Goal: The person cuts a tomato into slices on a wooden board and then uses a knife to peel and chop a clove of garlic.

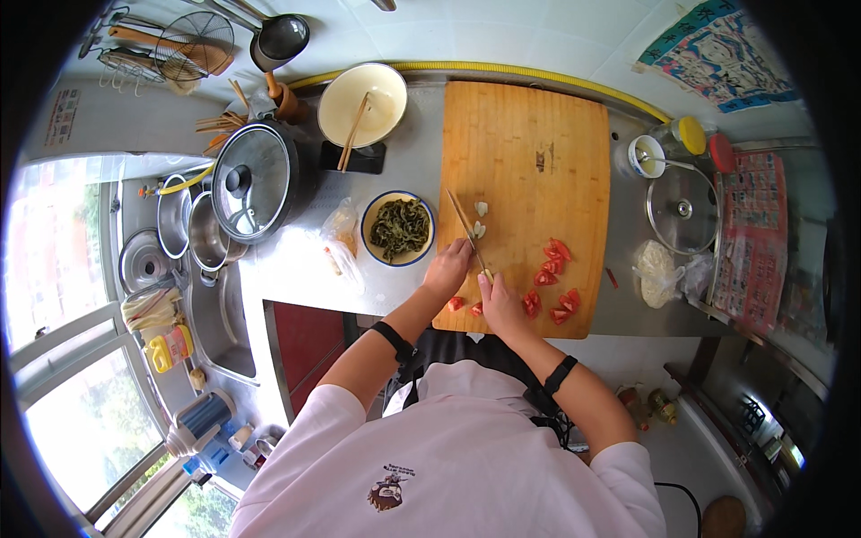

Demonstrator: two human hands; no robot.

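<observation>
My right hand (503,304) grips the pale handle of a kitchen knife (461,214). The knife is seen nearly edge-on, its blade pointing away from me over the left part of a wooden cutting board (525,141). My left hand (449,270) is at the board's left edge, its fingertips close against the blade's left side; whether they pinch anything is hidden. Peeled garlic cloves (480,208) lie just right of the blade. Cut tomato wedges (550,269) are spread over the board's near right part, and a few smaller tomato pieces (455,304) sit near my wrists.
Left of the board stands a bowl of dark green leafy vegetables (401,231), beside a plastic bag (343,235). Behind are a cream bowl (336,107) with chopsticks and a lidded pot (252,181). To the right are a glass lid (683,208), a small bowl (646,156) and a bagged pale food (656,274).
</observation>
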